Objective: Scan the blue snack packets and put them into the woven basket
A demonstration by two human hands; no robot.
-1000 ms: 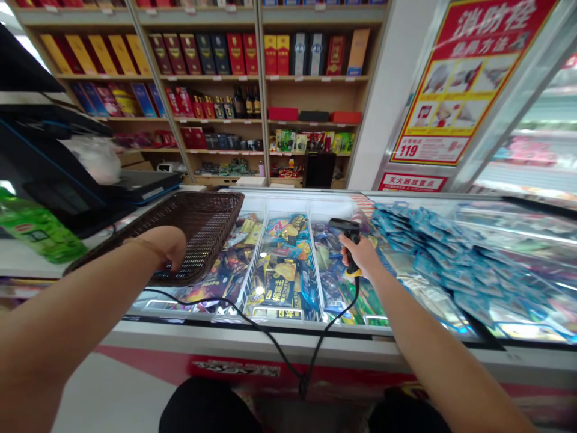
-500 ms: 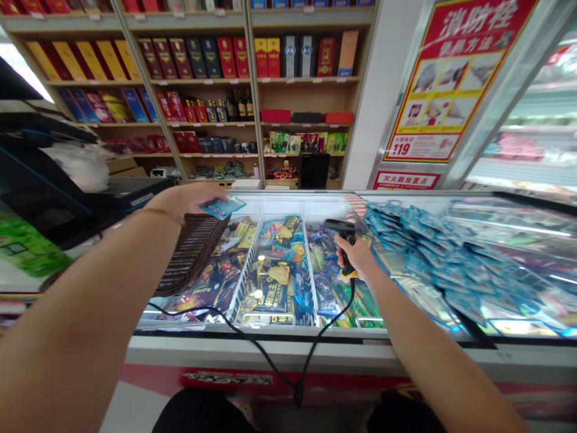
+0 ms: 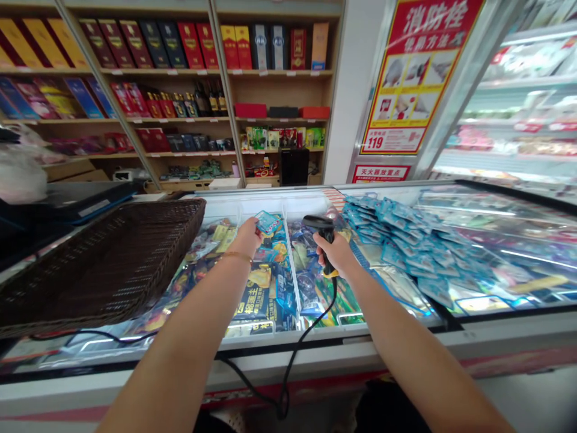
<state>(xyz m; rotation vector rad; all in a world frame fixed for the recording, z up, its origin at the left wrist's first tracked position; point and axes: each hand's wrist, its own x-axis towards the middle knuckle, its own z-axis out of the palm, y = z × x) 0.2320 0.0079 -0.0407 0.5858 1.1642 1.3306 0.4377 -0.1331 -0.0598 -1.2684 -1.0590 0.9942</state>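
My left hand [image 3: 250, 235] is closed on the edge of a small blue packet [image 3: 268, 222], held above the chest freezer in front of the scanner. In my right hand [image 3: 336, 252] is a black barcode scanner [image 3: 325, 231] with a yellow part low on its grip, its head pointing left toward the packet. A black cable [image 3: 311, 328] runs down from the scanner's grip and loops over the freezer's front edge. To the right, a large heap of similar blue packets [image 3: 415, 240] lies on the freezer's glass top.
A brown wicker basket [image 3: 103, 264] sits at the left on the freezer. Bagged frozen goods [image 3: 259, 288] lie below, parted by white wire dividers [image 3: 292, 258]. Shelves of boxes and bottles [image 3: 175, 108] stand behind. A red fire-hydrant poster [image 3: 417, 78] hangs on the right.
My left hand has moved right with the blue packet, from over the basket to in front of the scanner. The view has turned right, and more of the basket shows.
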